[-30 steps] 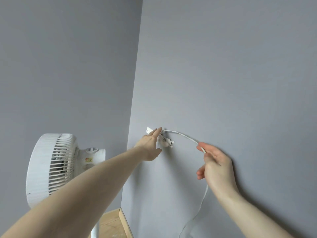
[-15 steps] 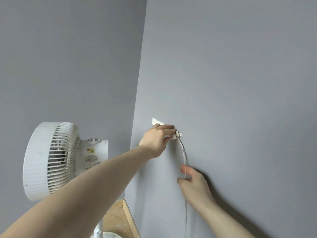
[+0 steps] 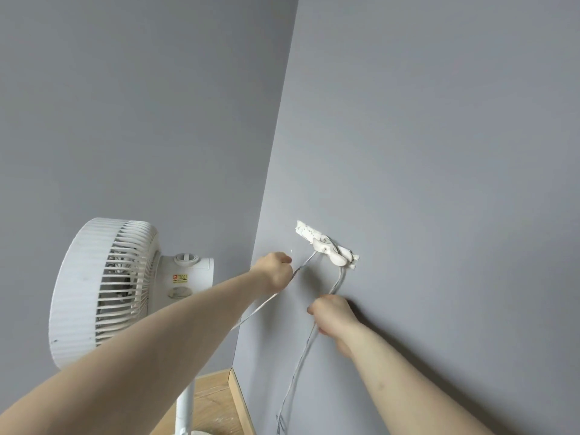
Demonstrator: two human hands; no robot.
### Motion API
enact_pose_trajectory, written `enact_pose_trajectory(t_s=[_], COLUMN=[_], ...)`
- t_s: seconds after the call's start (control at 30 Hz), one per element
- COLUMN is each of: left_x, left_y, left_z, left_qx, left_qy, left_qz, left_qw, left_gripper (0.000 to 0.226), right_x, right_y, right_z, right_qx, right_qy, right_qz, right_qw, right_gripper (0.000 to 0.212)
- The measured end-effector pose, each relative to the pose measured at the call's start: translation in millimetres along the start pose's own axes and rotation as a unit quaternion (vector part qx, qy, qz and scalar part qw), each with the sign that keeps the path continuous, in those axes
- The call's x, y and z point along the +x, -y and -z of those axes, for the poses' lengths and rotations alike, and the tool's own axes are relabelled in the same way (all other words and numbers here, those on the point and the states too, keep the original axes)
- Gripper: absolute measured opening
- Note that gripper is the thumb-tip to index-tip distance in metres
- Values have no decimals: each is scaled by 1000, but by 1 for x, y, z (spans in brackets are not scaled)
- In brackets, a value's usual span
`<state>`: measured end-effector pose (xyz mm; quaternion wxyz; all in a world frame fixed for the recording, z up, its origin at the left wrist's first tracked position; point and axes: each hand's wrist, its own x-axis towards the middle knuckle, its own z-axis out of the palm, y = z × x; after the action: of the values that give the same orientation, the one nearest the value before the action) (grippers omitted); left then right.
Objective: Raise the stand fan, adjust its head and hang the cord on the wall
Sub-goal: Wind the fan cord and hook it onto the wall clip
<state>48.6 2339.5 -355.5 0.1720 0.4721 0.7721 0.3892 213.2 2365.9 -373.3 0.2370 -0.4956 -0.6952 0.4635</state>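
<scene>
A white stand fan (image 3: 103,287) stands at the left in the room's corner, its head upright on a white pole (image 3: 185,403). On the grey right wall a white hook strip (image 3: 326,244) carries the thin white cord (image 3: 295,375), looped over a hook. My left hand (image 3: 274,273) pinches the cord strand that runs down left toward the fan. Below the hook, my right hand (image 3: 332,315) is closed around the strand that hangs down the wall.
Two grey walls meet in a corner (image 3: 276,171) just right of the fan. A wooden floor (image 3: 213,400) with a wooden skirting board (image 3: 241,400) shows at the bottom. The fan's round base is partly visible at the lower edge.
My left hand has come off the hook and dropped down left, now holding the cord's left strand. My right hand still grips the hanging strand below the hook. The view tilted slightly.
</scene>
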Motion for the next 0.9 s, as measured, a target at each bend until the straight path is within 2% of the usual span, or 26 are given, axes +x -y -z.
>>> enact_pose_trajectory(t_s=[0.13, 0.4, 0.53, 0.6, 0.67, 0.73, 0.9], left_x=[1, 6, 14, 18, 21, 28, 49], left_y=[20, 37, 40, 40, 39, 31, 3], left_z=[-8, -21, -29, -29, -24, -16, 21], left_qx=[-74, -146, -172, -177, -173, -155, -64], left_qy=[65, 107, 118, 114, 110, 93, 3], left_qz=[46, 66, 47, 38, 37, 30, -8], left_qw=[994, 981, 977, 977, 978, 983, 998], left_gripper=[49, 52, 49, 50, 59, 64, 53], right_x=[9, 18, 16, 14, 8, 1, -20], right_y=[21, 40, 42, 37, 32, 25, 31], right_z=[-5, -14, -14, -9, -5, 2, 25], right_qx=[60, 79, 65, 51, 0, -75, -145], right_qy=[14, 45, 68, 73, 71, 30, -123], right_qz=[-13, 24, 32, 43, 78, 136, 333], right_qw=[998, 996, 995, 995, 994, 987, 924], right_gripper=[12, 27, 15, 19, 18, 46, 41])
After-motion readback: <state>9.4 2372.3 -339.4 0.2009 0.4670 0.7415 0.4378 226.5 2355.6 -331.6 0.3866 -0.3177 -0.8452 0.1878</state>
